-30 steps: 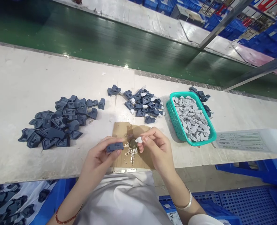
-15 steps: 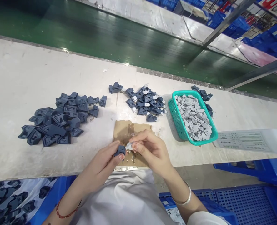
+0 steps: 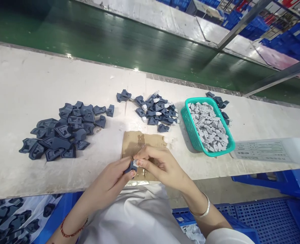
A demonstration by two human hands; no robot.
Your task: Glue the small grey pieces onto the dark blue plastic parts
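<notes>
Between its thumb and fingers, my left hand point(image 3: 114, 176) grips a dark blue-grey piece point(image 3: 130, 168) at the near edge of a brown cardboard sheet point(image 3: 129, 142). My right hand point(image 3: 162, 166) pinches a small light grey piece point(image 3: 135, 163) against that dark piece; the two pieces touch, and fingers partly cover them. Left of the hands lies a heap of dark pieces point(image 3: 56, 140). Beyond the cardboard is a pile of dark pieces with light tips point(image 3: 160, 110). A green basket point(image 3: 189, 130) at the right holds many light grey pieces point(image 3: 211, 125).
A white bottle point(image 3: 264, 150) lies right of the basket, with a few dark pieces point(image 3: 218, 100) behind it. Past the table point(image 3: 18, 84) runs a green belt point(image 3: 101, 40). Metal struts point(image 3: 277, 78) rise at the right. Blue crates point(image 3: 264, 213) stand below the table edge.
My right hand has moved left and slightly down, bringing the light piece from beside the dark piece into contact with it. The view has shifted slightly.
</notes>
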